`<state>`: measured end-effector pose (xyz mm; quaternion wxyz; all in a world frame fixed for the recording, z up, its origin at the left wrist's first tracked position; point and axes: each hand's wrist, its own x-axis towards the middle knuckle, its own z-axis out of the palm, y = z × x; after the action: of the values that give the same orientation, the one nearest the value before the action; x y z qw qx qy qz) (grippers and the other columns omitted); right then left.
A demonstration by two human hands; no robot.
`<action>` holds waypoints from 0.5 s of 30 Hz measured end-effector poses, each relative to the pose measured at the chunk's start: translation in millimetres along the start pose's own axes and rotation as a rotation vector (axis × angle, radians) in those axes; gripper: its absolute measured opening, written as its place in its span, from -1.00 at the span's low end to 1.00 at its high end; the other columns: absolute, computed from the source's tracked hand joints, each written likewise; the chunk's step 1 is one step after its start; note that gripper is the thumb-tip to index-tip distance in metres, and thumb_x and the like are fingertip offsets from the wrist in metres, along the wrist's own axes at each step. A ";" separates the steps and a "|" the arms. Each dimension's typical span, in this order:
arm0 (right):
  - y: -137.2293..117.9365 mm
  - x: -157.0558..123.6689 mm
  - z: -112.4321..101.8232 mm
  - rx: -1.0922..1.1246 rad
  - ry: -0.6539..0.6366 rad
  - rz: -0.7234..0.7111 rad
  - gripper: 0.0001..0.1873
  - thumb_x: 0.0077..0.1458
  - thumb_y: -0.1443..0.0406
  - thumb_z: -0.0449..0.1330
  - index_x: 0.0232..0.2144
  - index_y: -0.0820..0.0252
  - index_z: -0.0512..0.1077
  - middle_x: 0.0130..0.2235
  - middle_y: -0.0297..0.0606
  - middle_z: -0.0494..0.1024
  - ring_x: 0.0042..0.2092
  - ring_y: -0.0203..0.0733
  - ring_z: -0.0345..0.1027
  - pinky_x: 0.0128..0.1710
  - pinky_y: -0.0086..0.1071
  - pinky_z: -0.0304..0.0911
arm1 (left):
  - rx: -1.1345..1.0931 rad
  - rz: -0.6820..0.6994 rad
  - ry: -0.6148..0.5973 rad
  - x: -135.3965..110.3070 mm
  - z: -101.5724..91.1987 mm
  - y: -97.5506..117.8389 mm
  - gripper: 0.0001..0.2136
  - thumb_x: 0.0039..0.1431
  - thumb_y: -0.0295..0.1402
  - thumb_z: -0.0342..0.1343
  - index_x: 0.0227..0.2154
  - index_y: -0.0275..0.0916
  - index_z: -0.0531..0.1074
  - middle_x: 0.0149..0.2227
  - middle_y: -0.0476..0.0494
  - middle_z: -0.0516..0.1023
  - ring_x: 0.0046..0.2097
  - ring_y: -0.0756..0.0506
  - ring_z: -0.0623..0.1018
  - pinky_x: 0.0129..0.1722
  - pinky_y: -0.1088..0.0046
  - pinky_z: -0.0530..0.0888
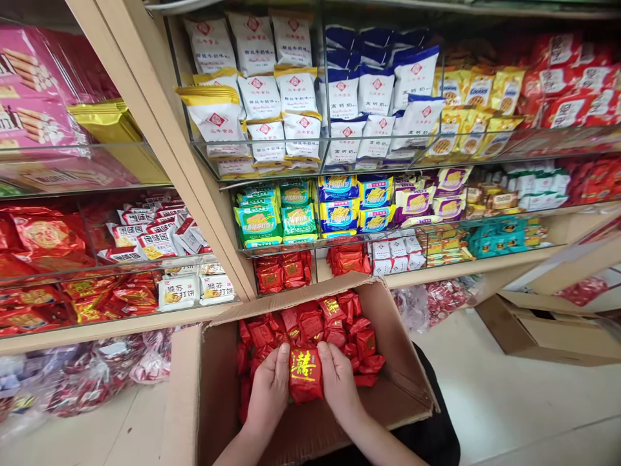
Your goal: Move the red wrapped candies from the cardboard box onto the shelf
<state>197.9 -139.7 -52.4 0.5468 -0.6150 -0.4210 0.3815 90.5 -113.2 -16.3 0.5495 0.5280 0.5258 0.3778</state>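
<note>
Between my two hands is a red wrapped packet (305,374) with gold lettering on its face. My left hand (270,382) grips its left side, thumb on top, and my right hand (338,378) grips the right side the same way. The fingers underneath are hidden. Below and around the hands is an open cardboard box (402,362), partly filled with many similar red packets (310,323). The held packet is over the near part of the box, in front of the pile.
Shelves with glass-fronted bins rise ahead, holding white packets (264,97), green packets (298,220) and, low down, red packets (269,275). A wooden upright (184,168) divides the shelving. Plastic bags (97,369) lie on the floor at left; another cardboard box (548,330) stands at right.
</note>
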 end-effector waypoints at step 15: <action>33.8 -19.1 -4.5 -0.193 -0.019 0.011 -0.54 0.09 0.07 -0.21 -0.63 0.18 0.25 -0.58 -0.32 0.36 -0.50 -0.27 0.20 -0.47 -0.45 0.13 | 0.013 -0.246 0.076 -26.5 10.5 -59.3 -0.65 -0.01 -0.01 -0.16 -0.62 -0.20 0.15 -0.85 0.17 0.09 -0.80 0.10 0.10 -0.82 0.60 0.03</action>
<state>198.7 -160.8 -85.3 0.4788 -0.6636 -0.4576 0.3477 88.2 -150.2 -70.7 0.5679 0.4483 0.6096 0.3239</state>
